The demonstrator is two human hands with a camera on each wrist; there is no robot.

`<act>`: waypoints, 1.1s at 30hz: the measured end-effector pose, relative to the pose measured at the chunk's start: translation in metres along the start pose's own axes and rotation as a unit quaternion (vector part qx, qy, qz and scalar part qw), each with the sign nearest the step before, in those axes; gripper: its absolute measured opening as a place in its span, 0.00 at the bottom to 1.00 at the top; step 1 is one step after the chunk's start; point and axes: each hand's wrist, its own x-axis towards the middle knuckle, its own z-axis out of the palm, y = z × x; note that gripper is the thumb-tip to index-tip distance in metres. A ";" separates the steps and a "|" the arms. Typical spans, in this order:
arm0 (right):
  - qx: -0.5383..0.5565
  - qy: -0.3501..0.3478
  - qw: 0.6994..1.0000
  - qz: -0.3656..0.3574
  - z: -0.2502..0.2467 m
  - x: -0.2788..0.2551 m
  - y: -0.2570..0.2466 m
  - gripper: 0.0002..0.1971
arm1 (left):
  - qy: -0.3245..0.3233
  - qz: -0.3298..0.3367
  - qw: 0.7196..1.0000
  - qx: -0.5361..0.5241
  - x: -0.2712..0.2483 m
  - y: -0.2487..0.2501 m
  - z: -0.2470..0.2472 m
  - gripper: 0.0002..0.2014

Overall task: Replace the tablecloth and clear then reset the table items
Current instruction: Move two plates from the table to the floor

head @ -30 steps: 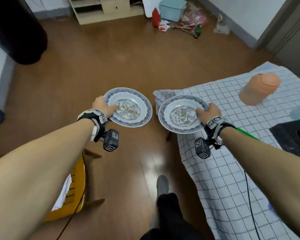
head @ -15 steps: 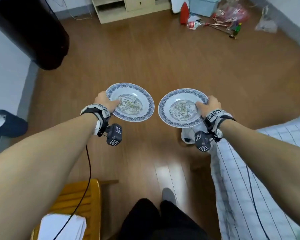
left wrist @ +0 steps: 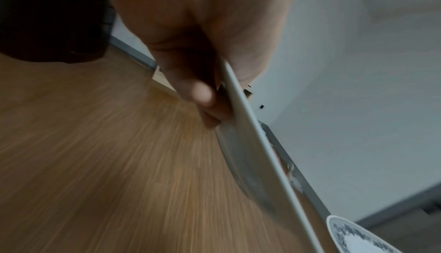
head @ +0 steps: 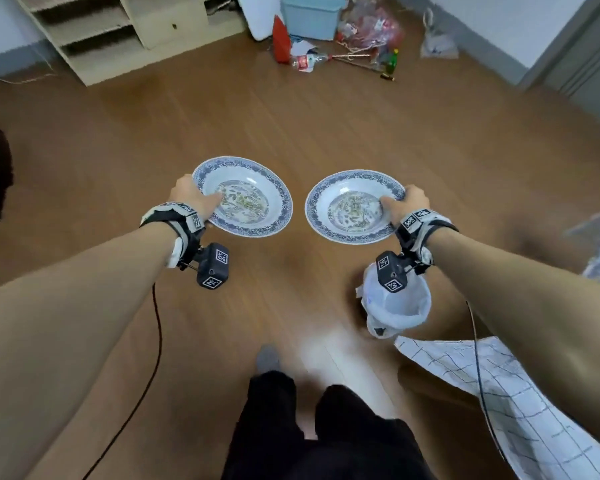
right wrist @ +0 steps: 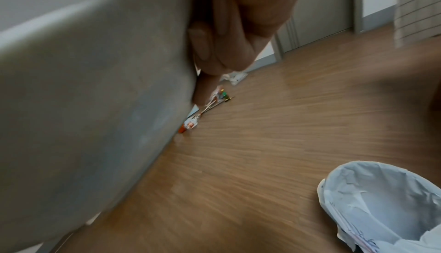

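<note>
Over bare floor, away from the table, you're carrying 2 plates: left hand point(head: 191, 199) pinches the left plate point(head: 253, 188) at its rim, thumb on top, fingers point(left wrist: 203, 95) under; right hand point(head: 404, 206) same on the right plate point(head: 347, 216). Checked tablecloth point(head: 520, 410) looks not yet swapped, so clearing is prob. early; cloth change & reset remain.

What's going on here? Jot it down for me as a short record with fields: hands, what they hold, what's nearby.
Left hand: grips the rim of a round blue-patterned china plate, thumb on top.
Right hand: grips a matching second plate the same way.
Plates: apart, carried over the brown wooden floor.
Nearby: white-lined waste bin below the right wrist; checked tablecloth at lower right.
</note>
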 end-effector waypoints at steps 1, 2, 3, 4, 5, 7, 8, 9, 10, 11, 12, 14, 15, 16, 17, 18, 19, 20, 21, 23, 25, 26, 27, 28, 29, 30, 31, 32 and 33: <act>-0.003 0.009 1.000 0.018 0.001 0.011 -0.006 0.15 | -0.006 0.015 1.000 0.012 0.024 0.010 0.003 0.22; -0.004 0.016 0.999 0.039 0.002 0.023 -0.009 0.16 | -0.015 0.025 0.999 0.022 0.045 0.020 0.006 0.23; -0.005 0.020 0.998 0.060 0.001 0.032 -0.011 0.16 | -0.030 0.033 0.999 0.026 0.062 0.032 0.011 0.24; -0.003 0.024 0.997 0.079 -0.002 0.042 -0.011 0.17 | -0.048 0.042 0.998 0.028 0.079 0.044 0.018 0.24; 0.002 0.031 0.995 0.093 -0.004 0.054 -0.012 0.18 | -0.063 0.053 0.996 0.030 0.096 0.058 0.026 0.23; 0.012 0.053 0.991 0.118 -0.008 0.083 -0.012 0.19 | -0.087 0.073 0.993 0.034 0.132 0.087 0.044 0.21; 0.018 0.065 0.989 0.131 -0.009 0.098 -0.012 0.18 | -0.095 0.081 0.992 0.035 0.149 0.102 0.055 0.20; 0.023 0.077 0.987 0.142 -0.009 0.115 -0.011 0.18 | -0.104 0.086 0.990 0.036 0.166 0.118 0.066 0.20; 0.029 0.087 0.984 0.152 -0.008 0.133 -0.010 0.18 | -0.113 0.092 0.989 0.036 0.183 0.133 0.079 0.21; 0.033 0.092 0.981 0.164 -0.008 0.152 -0.009 0.18 | -0.121 0.093 0.988 0.039 0.200 0.150 0.092 0.22; 0.039 0.096 0.979 0.176 -0.007 0.172 -0.007 0.18 | -0.128 0.098 0.986 0.041 0.216 0.166 0.105 0.24; 0.050 0.097 0.975 0.195 -0.004 0.217 -0.006 0.17 | -0.148 0.115 0.981 0.041 0.252 0.202 0.135 0.25; 0.059 0.096 0.972 0.205 -0.001 0.243 -0.005 0.17 | -0.164 0.123 0.978 0.041 0.269 0.220 0.151 0.23; 0.068 0.095 0.970 0.211 0.002 0.270 -0.004 0.16 | -0.173 0.136 0.974 0.044 0.287 0.239 0.166 0.19; 0.074 0.096 0.969 0.215 0.004 0.296 -0.006 0.15 | -0.179 0.145 0.972 0.053 0.304 0.257 0.182 0.15; 0.077 0.095 0.968 0.218 0.007 0.321 -0.007 0.14 | -0.186 0.152 0.969 0.057 0.320 0.275 0.197 0.11; 0.077 0.094 0.968 0.220 0.008 0.343 -0.009 0.13 | -0.193 0.162 0.966 0.059 0.339 0.290 0.214 0.10; 0.076 0.095 0.968 0.220 0.009 0.365 -0.010 0.12 | -0.201 0.172 0.963 0.057 0.356 0.304 0.230 0.11; 0.075 0.099 0.967 0.221 0.009 0.384 -0.010 0.12 | -0.212 0.171 0.960 0.060 0.372 0.316 0.247 0.14; 0.067 0.111 0.965 0.228 0.008 0.418 -0.010 0.13 | -0.222 0.160 0.960 0.064 0.400 0.340 0.278 0.21; 0.073 0.120 0.958 0.249 0.007 0.444 -0.007 0.15 | -0.228 0.149 0.959 0.074 0.426 0.358 0.305 0.24; 0.078 0.125 0.954 0.261 0.006 0.460 -0.004 0.16 | -0.232 0.153 0.957 0.081 0.442 0.371 0.321 0.24; 0.092 0.123 0.950 0.272 0.006 0.463 -0.001 0.18 | -0.231 0.161 0.955 0.089 0.451 0.374 0.327 0.23; 0.109 0.130 0.942 0.289 0.008 0.479 0.009 0.20 | -0.233 0.165 0.954 0.093 0.465 0.386 0.343 0.23; 0.122 0.140 0.934 0.306 0.010 0.495 0.016 0.22 | -0.236 0.167 0.952 0.098 0.481 0.396 0.360 0.22; 0.127 0.147 0.928 0.319 0.012 0.507 0.021 0.22 | -0.244 0.167 0.950 0.100 0.491 0.406 0.375 0.22; 0.128 0.151 0.923 0.331 0.014 0.520 0.024 0.20 | -0.251 0.170 0.948 0.102 0.502 0.414 0.390 0.21; 0.125 0.157 0.918 0.341 0.016 0.532 0.026 0.18 | -0.254 0.174 0.946 0.103 0.511 0.425 0.406 0.21; 0.125 0.162 0.914 0.352 0.018 0.542 0.028 0.16 | -0.260 0.177 0.944 0.100 0.519 0.435 0.422 0.20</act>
